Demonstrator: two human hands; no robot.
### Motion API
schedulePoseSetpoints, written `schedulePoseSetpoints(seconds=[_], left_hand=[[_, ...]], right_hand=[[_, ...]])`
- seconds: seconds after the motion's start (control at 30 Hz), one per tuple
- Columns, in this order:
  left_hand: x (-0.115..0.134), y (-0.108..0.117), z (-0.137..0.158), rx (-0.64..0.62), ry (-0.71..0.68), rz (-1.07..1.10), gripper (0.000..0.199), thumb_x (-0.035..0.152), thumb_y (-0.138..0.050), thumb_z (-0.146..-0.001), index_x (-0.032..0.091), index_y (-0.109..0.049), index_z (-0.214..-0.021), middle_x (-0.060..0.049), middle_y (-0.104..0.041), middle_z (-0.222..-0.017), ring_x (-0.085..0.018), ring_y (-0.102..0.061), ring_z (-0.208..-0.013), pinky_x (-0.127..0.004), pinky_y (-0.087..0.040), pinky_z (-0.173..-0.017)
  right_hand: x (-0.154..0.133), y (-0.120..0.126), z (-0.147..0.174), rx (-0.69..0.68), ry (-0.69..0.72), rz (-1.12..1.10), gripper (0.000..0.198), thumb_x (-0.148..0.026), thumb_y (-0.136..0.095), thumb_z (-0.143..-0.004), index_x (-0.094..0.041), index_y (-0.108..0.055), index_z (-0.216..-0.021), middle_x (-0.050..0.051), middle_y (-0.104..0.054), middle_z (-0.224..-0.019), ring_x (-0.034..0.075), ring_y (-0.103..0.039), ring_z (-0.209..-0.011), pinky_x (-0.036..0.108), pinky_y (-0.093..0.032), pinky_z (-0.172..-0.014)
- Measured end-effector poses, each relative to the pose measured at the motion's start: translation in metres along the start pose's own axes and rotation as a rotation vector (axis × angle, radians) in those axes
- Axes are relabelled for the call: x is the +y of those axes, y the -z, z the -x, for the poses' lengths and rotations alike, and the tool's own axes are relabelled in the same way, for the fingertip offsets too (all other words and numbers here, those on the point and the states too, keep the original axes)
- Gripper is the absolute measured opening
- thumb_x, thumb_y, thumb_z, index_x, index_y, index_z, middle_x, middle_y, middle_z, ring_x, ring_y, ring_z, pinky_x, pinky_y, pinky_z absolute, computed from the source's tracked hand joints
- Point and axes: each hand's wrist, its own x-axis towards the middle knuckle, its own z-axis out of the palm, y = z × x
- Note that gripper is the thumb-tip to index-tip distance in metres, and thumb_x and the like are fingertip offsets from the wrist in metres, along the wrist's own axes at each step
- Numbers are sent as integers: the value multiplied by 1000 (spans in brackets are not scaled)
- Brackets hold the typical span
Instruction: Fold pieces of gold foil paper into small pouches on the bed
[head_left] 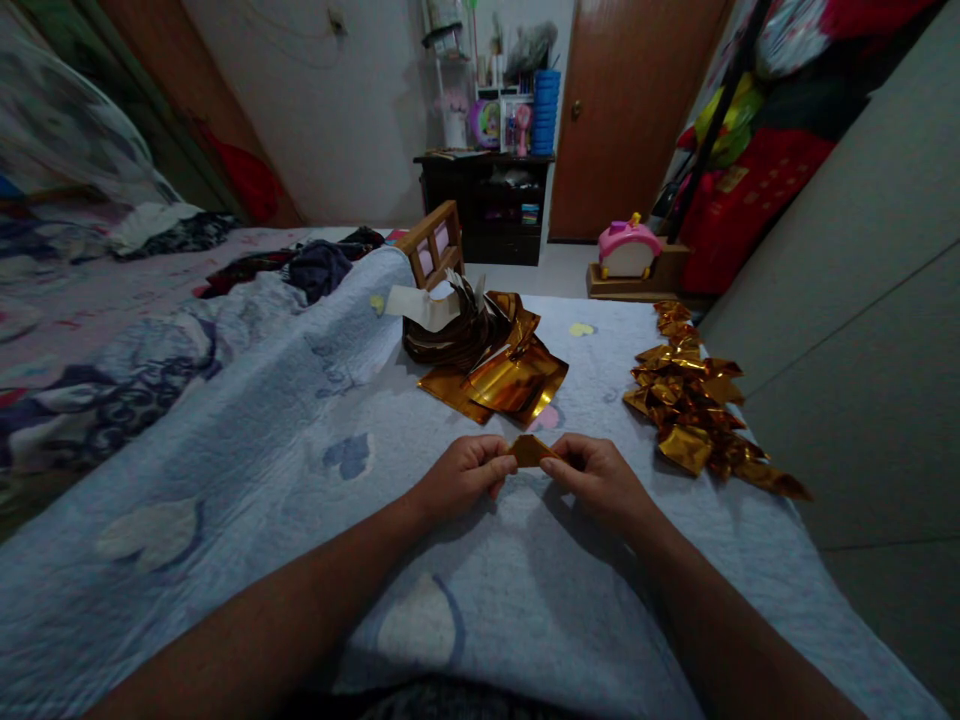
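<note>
Jointly pinched: a small folded gold piece

From my end of the feed I have both hands in sight, meeting near the middle of the bed. My left hand pinches one end of the gold piece between thumb and curled fingers; my right hand grips the opposite end the same way, thumb toward me. The piece spans the gap between them, its top edge peaked, just above the pale blue bedspread. I cannot tell how many layers it has.

Just beyond the hands I see loose gold sheets lying flat and overlapping, shiny side up. They touch a thick, curled stack of paper, dark along its edges, with a pale sheet sticking out on the left. To my right, near the bed's edge, sits a heap of folded gold pieces, jumbled against one another.

Crumpled dark clothes lie at far left. Past the bed I make out a dark cabinet, a brown door and a pink-and-white toy.
</note>
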Motion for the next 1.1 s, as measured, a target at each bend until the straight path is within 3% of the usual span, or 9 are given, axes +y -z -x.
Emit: schedulePoseSetpoints(seconds=[0.37, 0.53, 0.7, 0.87, 1.1], left_hand=[[1, 2, 1, 7, 23, 76, 39, 52, -64, -88, 15, -63, -78, 3, -53, -56, -9, -41, -50, -22, -30, -53], [1, 3, 0, 9, 24, 82, 39, 52, -64, -88, 15, -62, -77, 3, -53, -55, -8, -40, -50, -22, -30, -53], [1, 1, 0, 17, 24, 61, 42, 53, -64, -88, 16, -57, -71, 3, -51, -55, -8, -40, -50, -22, -29, -52], [1, -3, 1, -22, 31, 22, 41, 53, -64, -87, 17, -54, -69, 5, -49, -55, -8, -38, -48, -22, -30, -51], [3, -1, 2, -10, -5, -76, 35, 45, -64, -87, 15, -60, -68, 3, -53, -57, -9, -43, -53, -22, -32, -55]], right_hand=[[-5, 13, 4, -108, 55, -29, 30, -41, -53, -89, -18, -63, -72, -1, -51, -62, 13, -44, -60, 26, -34, -58], [-2, 17, 4, -169, -11, -137, 40, -51, -51, -92, -18, -62, -73, 0, -53, -65, 13, -46, -61, 26, -35, -57], [-4, 5, 4, -166, -11, -220, 33, -49, -68, -82, -18, -61, -89, -2, -55, -73, 12, -47, -63, 24, -37, -56], [-7, -14, 2, -110, 29, -100, 20, -37, -63, -84, -17, -62, -80, -2, -55, -69, 13, -47, -63, 25, -37, -58], [-7, -10, 2, -78, 32, -84, 18, -33, -60, -83, -17, -66, -80, 1, -60, -70, 15, -51, -65, 27, -39, -62]])
